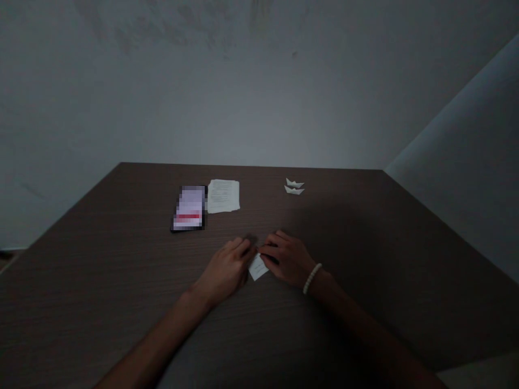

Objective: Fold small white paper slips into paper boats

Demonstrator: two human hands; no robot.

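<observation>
Well, nearest is a pale beaded bracelet on the right wrist, to the right of a small slip of paper that sits on the dark table between the two hands. At the slip's right, the right hand has its thumb and fingers closed on the upper part; at its left edge the left hand curls in, fingertips hidden, so whether it pinches or merely presses I cannot tell. Should the hands pull unevenly, the slip could skew or crease crookedly; too hard a press might tear so thin a sheet, and in this dim light a misaligned edge would be easy to miss. Beyond the slip and to its left lies a phone, its screen blurred, and just beside that a stack of printed sheets. Farther beyond the slip, to its right, two folded paper boats sit close together. No box, tray or cup shows; the boats look hollow, but are too small to tell whether they hold anything. Well beyond the slip rises a grey wall.
</observation>
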